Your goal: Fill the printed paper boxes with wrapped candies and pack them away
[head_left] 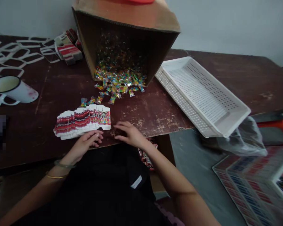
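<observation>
My left hand (85, 145) rests on the dark wooden table (155, 110) at its front edge, fingers loosely stretched, just below a fanned row of flat printed cartons (81, 121). My right hand (129, 134) lies flat beside it, fingers out, to the right of the cartons and holding nothing. Behind them a big cardboard box (124, 40) lies tipped on its side, with colourful wrapped candies (119, 82) spilling from its mouth onto the table.
A white perforated plastic tray (202, 94) leans over the table's right edge. A white mug (15, 89) lies at the left, with cardboard cut-outs (14, 58) and more cartons (68, 50) behind. Printed boxes (254, 182) and a plastic bag (242, 141) sit lower right.
</observation>
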### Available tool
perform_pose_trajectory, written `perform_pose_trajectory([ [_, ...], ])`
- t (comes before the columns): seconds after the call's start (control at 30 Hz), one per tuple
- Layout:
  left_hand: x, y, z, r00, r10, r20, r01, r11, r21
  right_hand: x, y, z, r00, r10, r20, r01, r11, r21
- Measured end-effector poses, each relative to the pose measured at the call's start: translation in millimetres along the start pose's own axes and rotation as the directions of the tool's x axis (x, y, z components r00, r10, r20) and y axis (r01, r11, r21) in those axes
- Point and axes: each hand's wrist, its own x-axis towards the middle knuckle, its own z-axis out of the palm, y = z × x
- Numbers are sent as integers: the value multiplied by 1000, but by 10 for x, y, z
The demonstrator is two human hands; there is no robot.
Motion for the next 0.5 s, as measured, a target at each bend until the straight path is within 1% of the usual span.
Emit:
perform_pose_trajectory([
  [0.03, -6, -12, -75, 999, -1, -41, 0, 1000, -3, 184, 62, 176, 998, -59, -1, 59, 997, -42],
  [0.1, -43, -42, -186, 998, -14, -61, 13, 1000, -13, 496, 190, 475, 993, -115, 28, 118, 988, -100],
  [0.13, -68, -58, -223, 998, -27, -54, 26, 999, -18, 600, 245, 572, 992, -124, 33, 127, 986, -109],
  [0.2, -108, -89, -263, 998, -54, -34, 52, 998, -35, 670, 303, 655, 993, -120, -5, 119, 989, -87],
  [0.27, -106, -117, -260, 997, -79, 22, 81, 989, -125, 567, 261, 642, 988, -109, -110, 105, 994, -45],
  [0.3, -85, -131, -241, 993, -86, 76, 101, 972, -212, 467, 200, 627, 981, -112, -159, 109, 994, -27],
  [0.33, -55, -147, -211, 987, -84, 136, 124, 941, -315, 348, 116, 619, 975, -131, -181, 130, 991, -18],
  [0.37, -21, -165, -170, 979, -76, 188, 149, 899, -412, 222, 19, 621, 971, -171, -168, 171, 985, -18],
  [0.4, 10, -188, -118, 973, -71, 221, 173, 857, -486, 102, -81, 634, 967, -220, -129, 219, 975, -22],
  [0.43, 32, -217, -56, 971, -76, 227, 188, 827, -529, -2, -174, 655, 961, -263, -84, 261, 965, -26],
  [0.47, 41, -252, 11, 974, -92, 208, 192, 820, -539, -80, -251, 676, 958, -280, -61, 279, 960, -30],
  [0.5, 36, -292, 79, 977, -109, 183, 190, 835, -517, -132, -306, 694, 963, -261, -74, 259, 965, -38],
])
